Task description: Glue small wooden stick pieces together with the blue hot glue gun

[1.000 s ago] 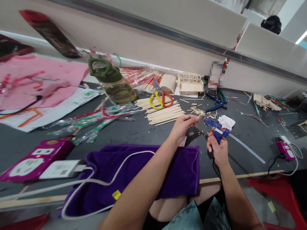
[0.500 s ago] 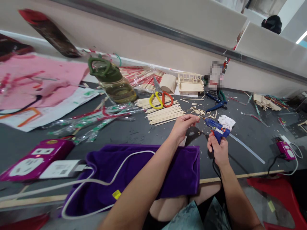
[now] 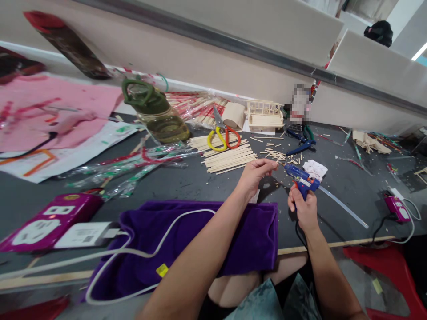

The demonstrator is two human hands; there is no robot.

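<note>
My right hand grips a blue hot glue gun by its handle, fingers at the orange trigger. A clear glue stick juts from the gun's back. Close to the nozzle, my left hand is pinched on something too small to make out. Behind the left hand lies a pile of thin wooden sticks, with yellow-and-orange-handled scissors on top. Short cut stick pieces are scattered beyond my fingertips. A crumpled white paper lies beside the gun.
A small wooden model stands at the back, near blue-handled pliers. Left of the sticks is a green-lidded bottle. A purple cloth with a white cable covers the front edge. Purple power strips lie at both sides.
</note>
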